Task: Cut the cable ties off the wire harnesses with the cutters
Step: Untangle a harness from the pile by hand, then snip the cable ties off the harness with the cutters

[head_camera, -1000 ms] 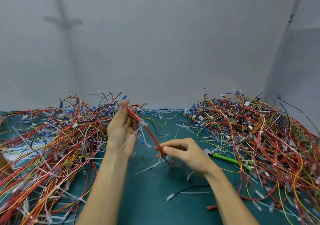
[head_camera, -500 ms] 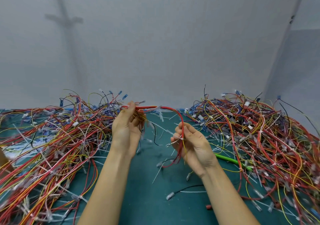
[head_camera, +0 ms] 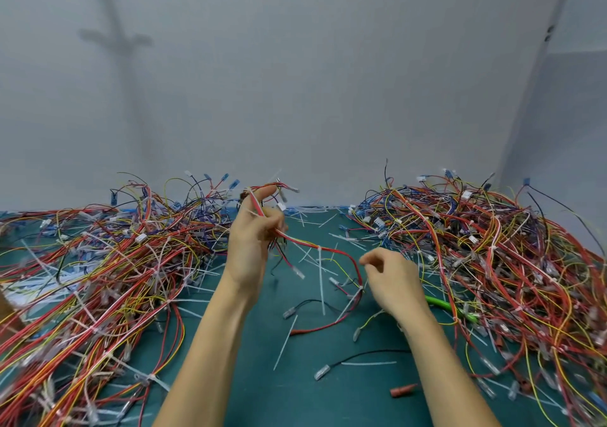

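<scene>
well, from where i stand the green mat [head_camera: 249,393] carries two great tangles, a left pile [head_camera: 98,279] and a right pile [head_camera: 509,262], with bare mat between them. over that gap the left hand [head_camera: 251,242] is raised, fingers curled round the upper end of one wire harness [head_camera: 305,242]. the harness runs from that grip down and to the right, its long axis slanting toward the right hand [head_camera: 394,279], then bends under and trails back onto the mat. the right hand hovers just beside that bend, fingers loosely curled, and as far as i can see it holds nothing. the cutters [head_camera: 440,304] lie on the mat just to its right, only the green handle showing past the wrist, so the right hand is by far the nearer one to them. a white cable tie [head_camera: 320,275] cinches the harness about midway between the two hands, its tail hanging straight down. i'd judge the next move is a reach right for the cutters, then back left to that tie.
</scene>
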